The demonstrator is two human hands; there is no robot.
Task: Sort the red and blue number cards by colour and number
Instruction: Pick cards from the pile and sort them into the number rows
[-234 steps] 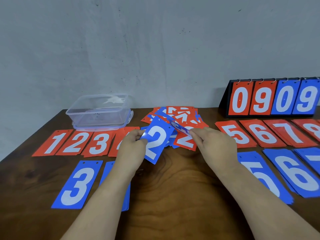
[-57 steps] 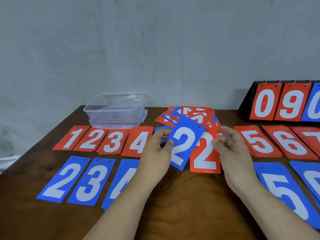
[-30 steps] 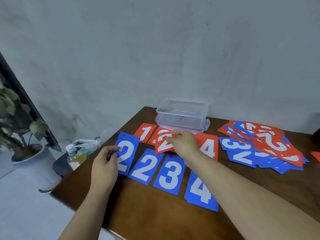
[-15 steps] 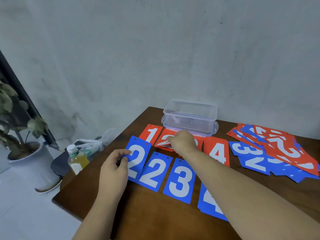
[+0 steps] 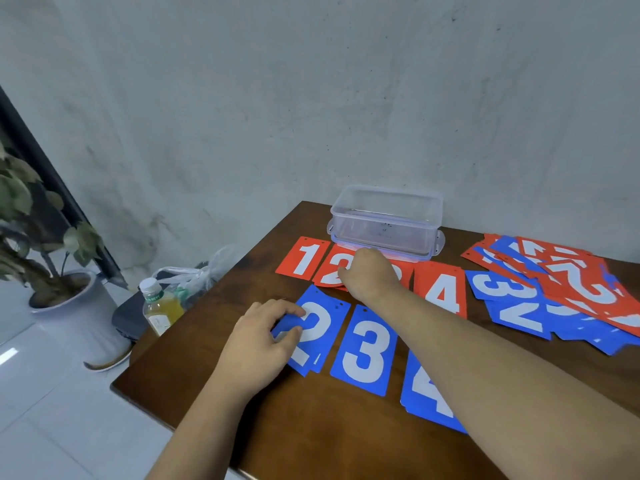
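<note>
Left grip [image 5: 268, 336] pinching blue 2 card [image 5: 317, 336] left edge.

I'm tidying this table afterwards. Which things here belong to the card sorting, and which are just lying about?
Part of the job:
red 1, red 2, red 4
blue 2, blue 3, blue 4
mixed pile

Lying about:
plastic box
bottle
plastic bag
potted plant

red cards [image 5: 303, 258] 1, 2, 4, blue cards [image 5: 365, 351] 2, 3, 4
</note>
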